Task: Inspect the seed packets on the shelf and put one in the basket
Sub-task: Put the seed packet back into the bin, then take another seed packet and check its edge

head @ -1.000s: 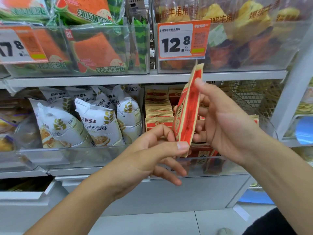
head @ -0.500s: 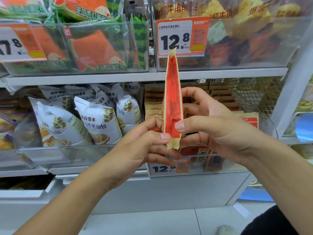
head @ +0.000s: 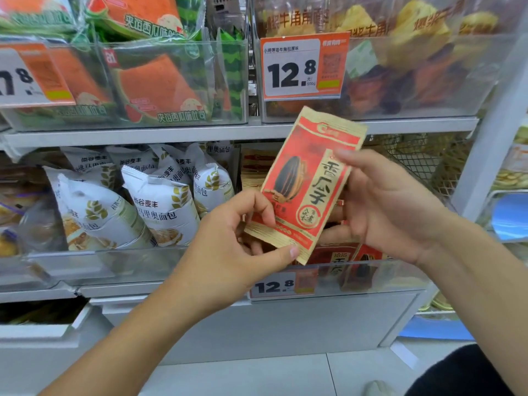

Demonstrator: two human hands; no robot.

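A red and tan seed packet [head: 307,184] is held up in front of the shelf [head: 228,131], its printed face turned to the camera and its top tilted to the right. Far left of the packet, a price tag partly cut off by the frame edge [head: 28,77] is fixed to a clear bin of watermelon-patterned bags [head: 160,87]. Below those, left of the packet, white bread bags [head: 160,207] are stacked on the middle level. The left hand [head: 237,252] is closed on the packet's lower left corner, pinched between thumb and curled fingers. Just above the packet, an orange tag reading 12.8 [head: 304,67] is clipped to an upper bin. Directly under the packet, more red seed packets [head: 360,264] are stood in a clear bin bearing a second 12.8 tag [head: 283,285]. The packet's right edge is gripped by the right hand [head: 391,207], thumb over the front and fingers behind. Right of the packet, a wire mesh panel [head: 423,161] is seen behind that hand.
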